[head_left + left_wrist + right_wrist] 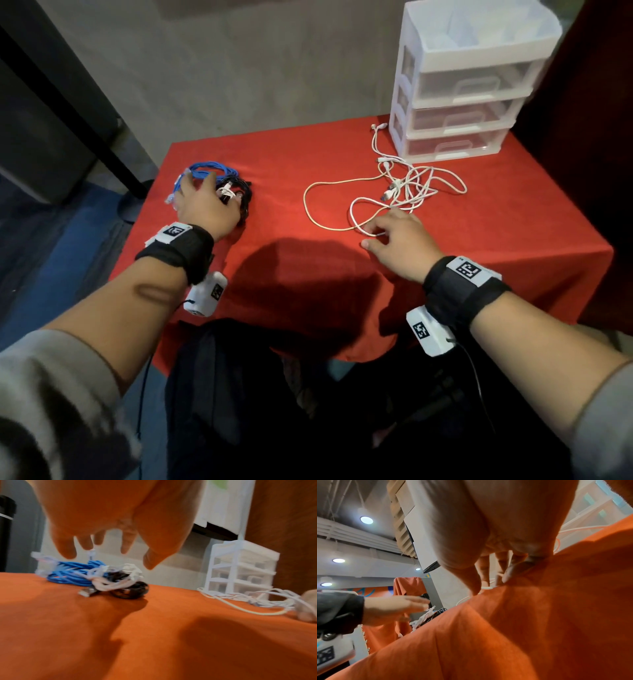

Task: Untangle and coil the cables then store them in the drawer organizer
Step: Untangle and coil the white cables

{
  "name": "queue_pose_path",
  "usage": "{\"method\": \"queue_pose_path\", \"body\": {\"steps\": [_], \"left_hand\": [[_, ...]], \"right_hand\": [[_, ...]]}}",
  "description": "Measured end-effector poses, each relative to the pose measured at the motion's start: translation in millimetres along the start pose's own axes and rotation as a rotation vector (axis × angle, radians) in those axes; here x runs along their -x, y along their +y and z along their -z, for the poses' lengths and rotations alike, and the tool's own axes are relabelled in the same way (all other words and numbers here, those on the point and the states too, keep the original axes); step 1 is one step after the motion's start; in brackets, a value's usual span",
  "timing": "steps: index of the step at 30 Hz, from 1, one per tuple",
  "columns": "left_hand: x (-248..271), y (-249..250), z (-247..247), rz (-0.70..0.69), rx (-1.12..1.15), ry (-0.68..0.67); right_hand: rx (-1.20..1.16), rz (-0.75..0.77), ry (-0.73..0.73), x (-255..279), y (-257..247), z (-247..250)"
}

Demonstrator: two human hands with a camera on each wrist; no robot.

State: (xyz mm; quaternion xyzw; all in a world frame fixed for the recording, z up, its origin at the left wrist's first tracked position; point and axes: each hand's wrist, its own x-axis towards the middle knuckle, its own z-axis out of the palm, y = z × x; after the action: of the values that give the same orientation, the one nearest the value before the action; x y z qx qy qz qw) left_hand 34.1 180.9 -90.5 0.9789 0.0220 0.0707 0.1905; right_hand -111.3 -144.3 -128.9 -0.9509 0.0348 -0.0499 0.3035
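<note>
A bundle of blue cable (pixel 209 169) (pixel 72 573) lies at the table's left, tangled with a black cable (pixel 245 202) (pixel 133 589) and thin white strands. My left hand (pixel 205 192) (pixel 118 554) hovers just above it with spread fingers that hold nothing. To the right, loose white cables (pixel 407 185) (pixel 257 599) sprawl in front of the white drawer organizer (pixel 462 102) (pixel 240 568), whose drawers are closed. My right hand (pixel 371 236) (pixel 481 586) is at the nearest white loop, which lies on the cloth between its bent fingertips and thumb.
The red cloth (pixel 308 274) covers a small table, its edges close on the left, right and front. A dark bag (pixel 257 377) sits below the front edge. A black post (pixel 68 113) slants down at the left. Bare cloth lies between the two cable piles.
</note>
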Motion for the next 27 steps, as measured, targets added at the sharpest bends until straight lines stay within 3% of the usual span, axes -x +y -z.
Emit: {"method": "queue_pose_path", "body": {"steps": [2, 4, 6, 8, 11, 13, 15, 18, 21, 23, 25, 27], "left_hand": [[20, 21, -3, -0.171, 0.126, 0.096], [47, 47, -5, -0.489, 0.238, 0.084], [78, 73, -8, -0.783, 0.33, -0.043], [100, 94, -14, -0.904, 0.373, -0.225], [99, 94, -34, -0.8, 0.265, -0.442], [89, 82, -40, -0.734, 0.06, -0.401], [85, 75, -38, -0.728, -0.005, -0.362], [89, 70, -30, -0.756, 0.105, -0.303], [106, 85, -15, -0.846, 0.214, -0.254], [122, 104, -2, -0.924, 0.294, -0.265], [131, 118, 14, -0.937, 0.376, -0.241], [136, 125, 37, -0.869, 0.462, -0.208]], "right_hand": [[-0.023, -0.013, 0.014, 3, -5, 0], [-0.113, 0.056, 0.059, 10, -13, 0], [-0.226, 0.173, 0.122, 19, -25, 2], [-0.286, 0.251, 0.16, 30, -39, 7], [-0.335, 0.287, 0.157, 38, -47, 24], [-0.175, 0.284, 0.133, 35, -36, 37], [0.028, 0.231, 0.066, 30, -16, 50], [0.216, 0.057, 0.077, 28, 2, 65], [0.337, 0.194, 0.165, 40, -22, 62], [0.357, 0.305, 0.056, 40, -45, 47], [0.319, 0.232, -0.093, 27, -50, 30], [0.352, 0.149, -0.147, 8, -39, 22]]}}
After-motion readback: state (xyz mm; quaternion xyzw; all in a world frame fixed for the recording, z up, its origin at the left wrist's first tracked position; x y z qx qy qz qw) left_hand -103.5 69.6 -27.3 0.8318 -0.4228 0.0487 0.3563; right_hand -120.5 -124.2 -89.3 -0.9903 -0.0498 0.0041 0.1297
